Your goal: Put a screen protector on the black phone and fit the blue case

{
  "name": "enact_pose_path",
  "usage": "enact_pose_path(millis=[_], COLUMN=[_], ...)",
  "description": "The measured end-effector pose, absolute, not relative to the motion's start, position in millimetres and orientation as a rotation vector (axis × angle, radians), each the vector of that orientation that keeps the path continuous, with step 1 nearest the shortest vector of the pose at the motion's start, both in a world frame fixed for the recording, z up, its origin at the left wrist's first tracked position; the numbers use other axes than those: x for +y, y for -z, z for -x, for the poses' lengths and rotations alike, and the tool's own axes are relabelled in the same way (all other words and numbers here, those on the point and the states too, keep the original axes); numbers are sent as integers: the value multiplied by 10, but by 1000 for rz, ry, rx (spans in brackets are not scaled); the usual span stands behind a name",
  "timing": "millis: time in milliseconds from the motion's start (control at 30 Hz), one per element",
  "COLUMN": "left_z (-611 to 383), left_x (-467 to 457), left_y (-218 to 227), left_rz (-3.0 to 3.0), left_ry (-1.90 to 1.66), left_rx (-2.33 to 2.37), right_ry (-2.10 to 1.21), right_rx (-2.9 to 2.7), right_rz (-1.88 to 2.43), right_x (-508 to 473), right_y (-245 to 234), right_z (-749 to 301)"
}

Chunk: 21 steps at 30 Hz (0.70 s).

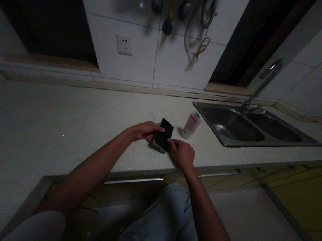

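A black phone lies tilted on a pale countertop, its far end raised. My left hand grips its left edge, fingers curled round the side. My right hand pinches the near right corner of the phone with its fingertips. A small white bottle with red print stands just to the right of the phone, apart from both hands.
A double steel sink with a tap is set into the counter at the right. A wall socket and hanging utensils and cords are on the tiled wall behind. Drawer handles run below the counter edge.
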<state>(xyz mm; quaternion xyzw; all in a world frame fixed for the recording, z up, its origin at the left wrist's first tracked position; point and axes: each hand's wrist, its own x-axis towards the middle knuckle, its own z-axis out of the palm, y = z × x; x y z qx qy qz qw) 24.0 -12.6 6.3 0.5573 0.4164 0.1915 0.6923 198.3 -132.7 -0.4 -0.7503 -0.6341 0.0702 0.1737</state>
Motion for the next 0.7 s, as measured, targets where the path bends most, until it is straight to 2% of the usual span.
enact_pose_path(millis=[300,600,700], left_z=[-391,-326,-343], left_x=[-191,-317,-351], left_y=[53,154,158], left_rz=[-1049,-985,-989], left_ry=[-636,-832,-878], left_rx=[813,707,752], right_ry=[-383,-910,-896], right_rx=[-1550,-1476,-1540], right_rz=[1922,1364,1369], right_x=[-1258,-1057,-1004], right_y=[135,205,240], right_z=[-2110,-2295,-2293])
